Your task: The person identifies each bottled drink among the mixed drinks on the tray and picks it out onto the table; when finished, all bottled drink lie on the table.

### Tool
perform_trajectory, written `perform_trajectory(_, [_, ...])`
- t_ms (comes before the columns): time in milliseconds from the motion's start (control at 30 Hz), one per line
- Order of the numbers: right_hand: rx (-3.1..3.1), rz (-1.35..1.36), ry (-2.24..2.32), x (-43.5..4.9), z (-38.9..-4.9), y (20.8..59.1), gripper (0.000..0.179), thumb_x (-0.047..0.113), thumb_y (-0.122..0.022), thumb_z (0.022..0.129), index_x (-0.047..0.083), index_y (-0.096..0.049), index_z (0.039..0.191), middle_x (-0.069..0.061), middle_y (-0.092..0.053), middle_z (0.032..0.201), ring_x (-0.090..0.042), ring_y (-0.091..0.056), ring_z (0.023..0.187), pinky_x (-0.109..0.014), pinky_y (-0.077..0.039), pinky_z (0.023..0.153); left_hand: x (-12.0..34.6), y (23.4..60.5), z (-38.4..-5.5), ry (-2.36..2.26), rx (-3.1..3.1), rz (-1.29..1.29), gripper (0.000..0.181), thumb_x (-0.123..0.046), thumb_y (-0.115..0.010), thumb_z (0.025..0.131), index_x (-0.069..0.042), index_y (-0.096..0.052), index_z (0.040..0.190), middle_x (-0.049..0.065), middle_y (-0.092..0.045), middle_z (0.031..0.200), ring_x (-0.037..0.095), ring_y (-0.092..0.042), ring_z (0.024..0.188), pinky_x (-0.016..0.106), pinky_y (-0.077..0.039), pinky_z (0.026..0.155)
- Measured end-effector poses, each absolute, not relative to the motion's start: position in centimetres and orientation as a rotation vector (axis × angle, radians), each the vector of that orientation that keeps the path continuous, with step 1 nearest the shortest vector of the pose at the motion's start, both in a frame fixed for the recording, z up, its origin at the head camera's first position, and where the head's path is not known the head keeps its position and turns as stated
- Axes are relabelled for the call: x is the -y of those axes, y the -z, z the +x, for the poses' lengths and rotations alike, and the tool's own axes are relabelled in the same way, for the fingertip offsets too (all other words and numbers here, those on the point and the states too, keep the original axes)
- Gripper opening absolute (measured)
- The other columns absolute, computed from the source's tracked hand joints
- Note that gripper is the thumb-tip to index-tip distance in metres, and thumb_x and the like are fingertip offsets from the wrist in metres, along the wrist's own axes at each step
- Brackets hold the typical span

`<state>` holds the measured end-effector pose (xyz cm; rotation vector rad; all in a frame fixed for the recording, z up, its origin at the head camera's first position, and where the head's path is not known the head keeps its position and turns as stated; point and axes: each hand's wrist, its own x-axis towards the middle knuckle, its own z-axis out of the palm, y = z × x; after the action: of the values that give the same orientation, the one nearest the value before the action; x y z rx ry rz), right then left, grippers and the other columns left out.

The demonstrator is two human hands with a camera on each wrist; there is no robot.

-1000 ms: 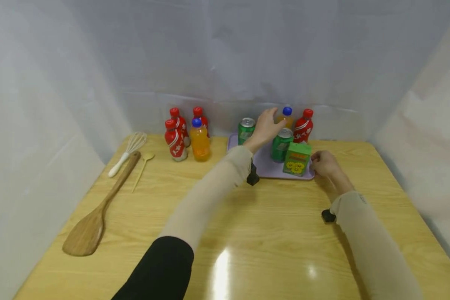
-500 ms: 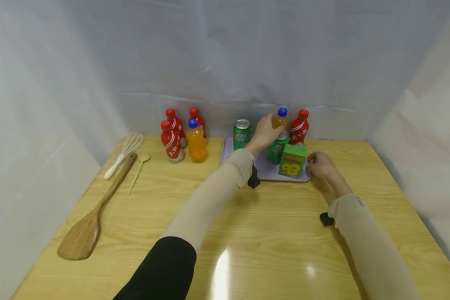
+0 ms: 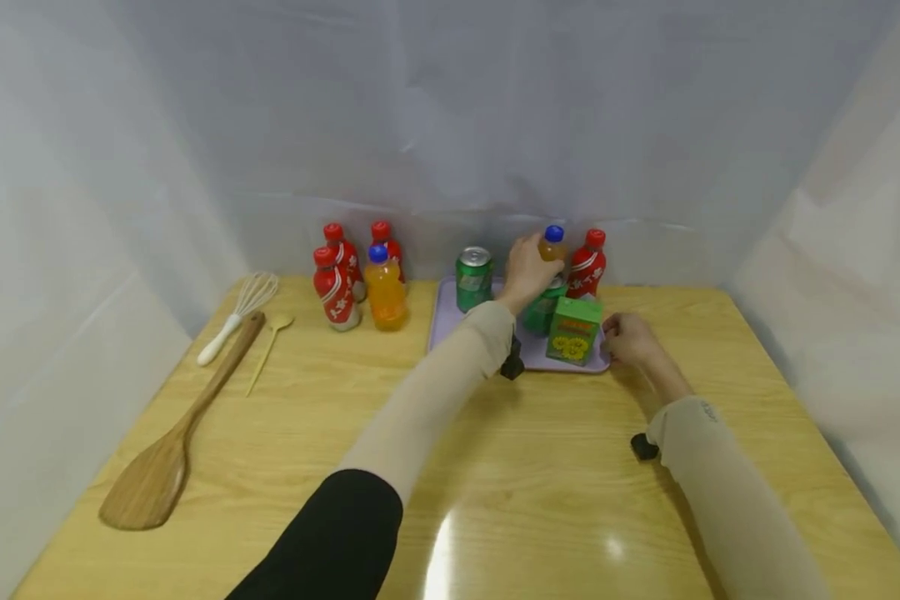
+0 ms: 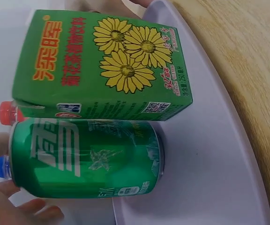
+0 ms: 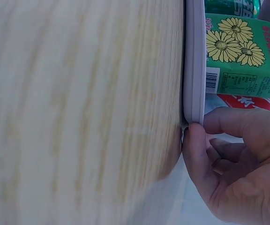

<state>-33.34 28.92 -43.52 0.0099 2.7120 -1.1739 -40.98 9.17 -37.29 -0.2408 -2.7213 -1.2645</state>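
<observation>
My left hand (image 3: 528,271) reaches over a lilac tray (image 3: 442,325) and grips an orange drink bottle (image 3: 552,247) with a blue cap just below that cap. In the left wrist view, a green soda can (image 4: 88,159) hides most of this bottle. Beside that can, nearer me on the tray, stands a green drink carton (image 3: 572,333) with yellow flowers. At the tray's near right corner my right hand (image 3: 630,337) pinches the rim between thumb and forefinger, seen closely in the right wrist view. Another green can (image 3: 473,279) stands at the tray's left.
A red-capped bottle (image 3: 587,265) stands behind the carton. Left of the tray are several red bottles (image 3: 336,292) and another orange bottle (image 3: 386,292). A whisk (image 3: 240,315), a yellow spoon (image 3: 272,346) and a wooden spatula (image 3: 153,475) lie at the table's left. White sheeting (image 3: 450,125) closes the back.
My left hand has gone from hovering open beside the orange bottle to gripping it. The right hand keeps its place at the tray's corner. The head view has shifted slightly.
</observation>
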Motion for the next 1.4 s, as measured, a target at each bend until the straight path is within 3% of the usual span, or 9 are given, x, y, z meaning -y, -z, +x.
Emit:
perform_trajectory(300, [-2.723, 0.027, 1.101, -28.4, -33.5, 43.1, 0.035, -0.007, -0.055, 0.092, -0.014, -0.054, 0.127, -0.009, -0.053, 0.09, -0.016, -0.055, 0.079, -0.023, -0.056, 0.066, -9.6, 37.3, -41.6, 1.42, 2.677, -0.09, 0.061, -0.023, -0.068, 0.096, -0.02, -0.05, 0.155, 0.008, -0.065, 0.144, 0.026, -0.063, 0.13, 0.041, -0.052, 0.112])
perform_trajectory(567, [-2.693, 0.053, 1.105, -27.9, -33.8, 42.8, 0.04, -0.007, -0.053, 0.093, -0.015, -0.052, 0.132, -0.02, -0.057, 0.104, -0.019, -0.06, 0.082, -0.026, -0.062, 0.067, -9.4, 37.1, -42.2, 1.567, 2.61, -0.036, 0.061, -0.014, -0.072, 0.092, -0.026, -0.056, 0.15, 0.003, -0.066, 0.145, 0.026, -0.062, 0.133, 0.043, -0.054, 0.109])
perform_trajectory(767, [-2.672, 0.053, 1.114, -27.7, -33.7, 42.7, 0.04, -0.007, -0.056, 0.092, -0.016, -0.052, 0.131, -0.018, -0.056, 0.102, -0.019, -0.061, 0.08, -0.027, -0.062, 0.066, -8.7, 37.7, -42.2, 1.529, 2.562, -0.165, 0.062, -0.014, -0.079, 0.091, -0.023, -0.056, 0.148, 0.004, -0.064, 0.147, 0.025, -0.061, 0.135, 0.041, -0.053, 0.112])
perform_trajectory(1067, [-2.654, 0.06, 1.148, -28.4, -33.8, 42.7, 0.043, -0.007, -0.06, 0.09, -0.016, -0.052, 0.132, -0.019, -0.057, 0.105, -0.02, -0.061, 0.083, -0.026, -0.061, 0.066, -6.9, 36.8, -42.9, 1.535, 2.355, -0.434, 0.063, -0.018, -0.076, 0.097, -0.019, -0.052, 0.154, 0.008, -0.06, 0.149, 0.025, -0.06, 0.135, 0.035, -0.053, 0.113])
perform_trajectory(1400, [-2.65, 0.066, 1.125, -29.0, -34.3, 42.7, 0.045, -0.006, -0.059, 0.093, -0.016, -0.05, 0.135, -0.02, -0.056, 0.107, -0.02, -0.061, 0.085, -0.027, -0.062, 0.067, -4.9, 34.6, -42.8, 1.532, 2.276, -0.467, 0.064, -0.022, -0.079, 0.095, -0.02, -0.054, 0.154, 0.007, -0.063, 0.145, 0.022, -0.061, 0.127, 0.03, -0.052, 0.108])
